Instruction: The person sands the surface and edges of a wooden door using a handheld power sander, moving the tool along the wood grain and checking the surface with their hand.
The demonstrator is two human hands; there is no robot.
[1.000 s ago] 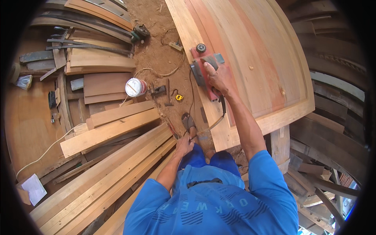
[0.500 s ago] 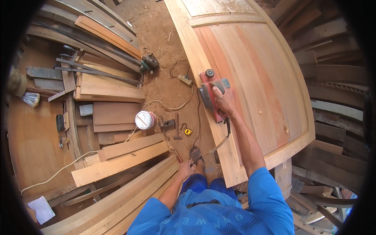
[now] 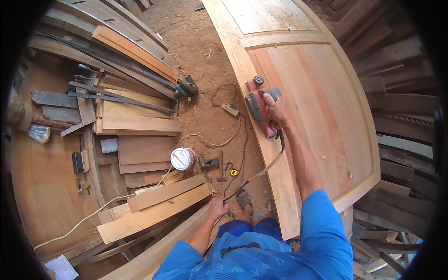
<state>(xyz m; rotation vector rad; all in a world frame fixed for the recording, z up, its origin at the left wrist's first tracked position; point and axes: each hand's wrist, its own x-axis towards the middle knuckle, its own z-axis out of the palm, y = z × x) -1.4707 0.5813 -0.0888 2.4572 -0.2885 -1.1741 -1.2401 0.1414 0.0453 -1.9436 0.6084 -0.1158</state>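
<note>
My right hand [image 3: 276,111] grips the handle of a red belt sander [image 3: 271,126] with a black front knob. The sander lies along the left part of a large panelled wooden door [image 3: 312,84], over its side rail and the reddish strip beside it. From the tool's rear a dark power cord [image 3: 267,169] hangs down across the door's edge to my left hand [image 3: 217,208]. That hand, low beside my left foot, is closed around the cord.
Wooden boards [image 3: 154,212] are piled at left, near a white-lidded bucket [image 3: 182,159]. On the dirt floor lie a yellow tape measure [image 3: 234,172], a hammer [image 3: 221,168], a power strip [image 3: 230,109] and a green power tool [image 3: 186,87]. Stacked timber [image 3: 406,121] lines the right.
The sander and my right hand have shifted slightly toward me along the door. My left hand still holds the cord. The whole view has moved a little, putting the scene farther right.
</note>
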